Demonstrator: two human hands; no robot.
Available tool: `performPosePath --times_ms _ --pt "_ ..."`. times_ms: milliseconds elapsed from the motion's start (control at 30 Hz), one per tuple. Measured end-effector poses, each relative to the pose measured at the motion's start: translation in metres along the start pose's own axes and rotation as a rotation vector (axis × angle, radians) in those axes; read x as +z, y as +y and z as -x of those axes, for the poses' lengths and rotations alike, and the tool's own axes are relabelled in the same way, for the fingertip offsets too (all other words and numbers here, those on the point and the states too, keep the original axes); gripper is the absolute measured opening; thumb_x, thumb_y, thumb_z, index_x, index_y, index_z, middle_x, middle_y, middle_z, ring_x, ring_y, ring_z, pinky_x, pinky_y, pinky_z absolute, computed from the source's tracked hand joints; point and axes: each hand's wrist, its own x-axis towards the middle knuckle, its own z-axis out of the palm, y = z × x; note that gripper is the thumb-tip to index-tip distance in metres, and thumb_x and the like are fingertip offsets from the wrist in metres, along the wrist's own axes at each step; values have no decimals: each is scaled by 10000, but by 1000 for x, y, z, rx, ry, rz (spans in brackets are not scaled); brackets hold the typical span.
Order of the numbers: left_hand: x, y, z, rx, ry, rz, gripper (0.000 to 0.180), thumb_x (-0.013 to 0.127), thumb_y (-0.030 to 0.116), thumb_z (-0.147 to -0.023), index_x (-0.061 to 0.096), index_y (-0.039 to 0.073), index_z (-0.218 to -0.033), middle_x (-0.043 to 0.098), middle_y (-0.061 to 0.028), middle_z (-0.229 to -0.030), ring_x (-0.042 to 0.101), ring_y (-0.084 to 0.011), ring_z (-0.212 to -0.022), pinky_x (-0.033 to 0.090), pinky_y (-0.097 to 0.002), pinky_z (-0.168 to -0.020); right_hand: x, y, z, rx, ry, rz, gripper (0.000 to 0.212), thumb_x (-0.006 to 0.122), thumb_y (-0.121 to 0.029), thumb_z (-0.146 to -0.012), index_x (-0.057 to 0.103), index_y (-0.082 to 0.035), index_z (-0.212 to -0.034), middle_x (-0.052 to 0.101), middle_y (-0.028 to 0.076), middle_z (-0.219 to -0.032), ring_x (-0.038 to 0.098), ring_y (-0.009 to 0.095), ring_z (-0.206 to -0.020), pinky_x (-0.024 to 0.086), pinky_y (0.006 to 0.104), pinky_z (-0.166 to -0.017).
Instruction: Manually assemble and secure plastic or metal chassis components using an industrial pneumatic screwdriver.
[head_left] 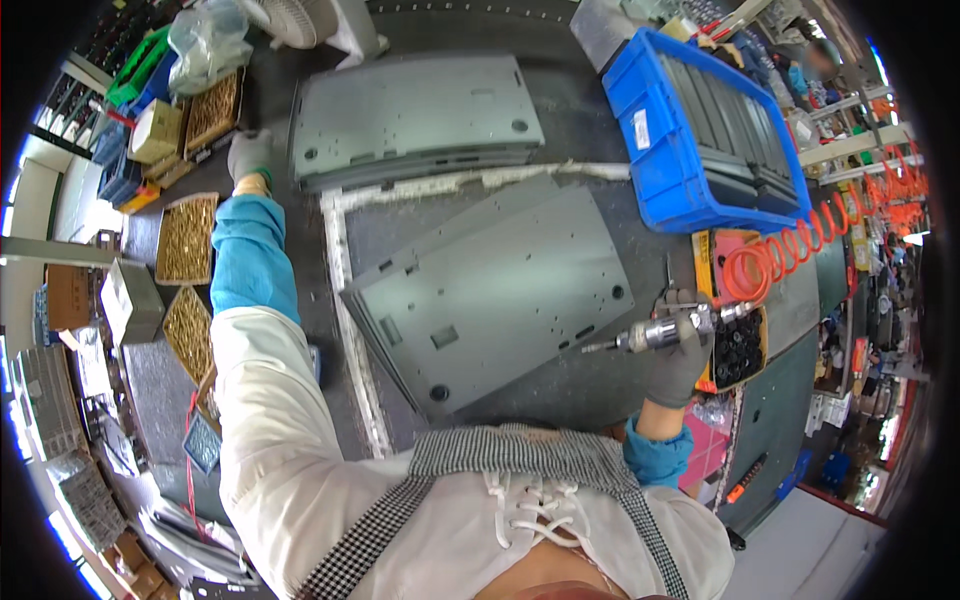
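My right hand point(678, 368), in a grey glove, is closed round a silver air screwdriver point(652, 334), its bit pointing left over the edge of the panels. A coiled orange air hose point(755, 268) runs near its back end. Dark grey metal panels point(510, 290) with holes and cutouts lie slightly fanned in front of me. Far to the left, my gloved left hand point(250, 157) is beside a tray of brass-coloured small parts point(213, 112), its fingers curled in. Whatever those fingers may hold is hidden.
Another stack of panels point(420, 110) lies farther back. A blue crate point(640, 130) of dark flat parts stands at the back right, with a bin of black round parts point(738, 350) nearer. More brass-coloured pieces fill trays point(186, 240) on the left. A fan point(295, 20) stands behind.
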Motion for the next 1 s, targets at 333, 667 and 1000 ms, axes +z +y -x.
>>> performPosePath --times_ms 333,667,1000 --pt "-69 40 263 -570 -677 1661 321 529 49 -980 529 -76 -1275 630 -220 -1207 646 -304 -1085 561 -325 -899 73 -4 15 -171 -352 -174 525 615 -145 -899 455 -50 -1390 570 160 -1304 567 336 -1214 403 590 -1099" --pt "-94 102 474 -817 -1085 1653 242 541 176 -1038 612 -8 -1177 692 -72 -1011 644 -85 -747 488 -176 -551 130 -14 64 -209 -591 -322 484 587 -75 -892 499 -49 -1368 621 159 -1277 605 344 -1194 452 591 -1068" --pt "-124 101 493 254 -776 519 266 769 273 -830 700 54 -962 695 -127 -793 665 -238 -652 513 -359 -618 111 -25 104 -111 -532 -290 502 600 7 -825 470 20 -1310 638 197 -1147 654 336 -1074 545 546 -951"
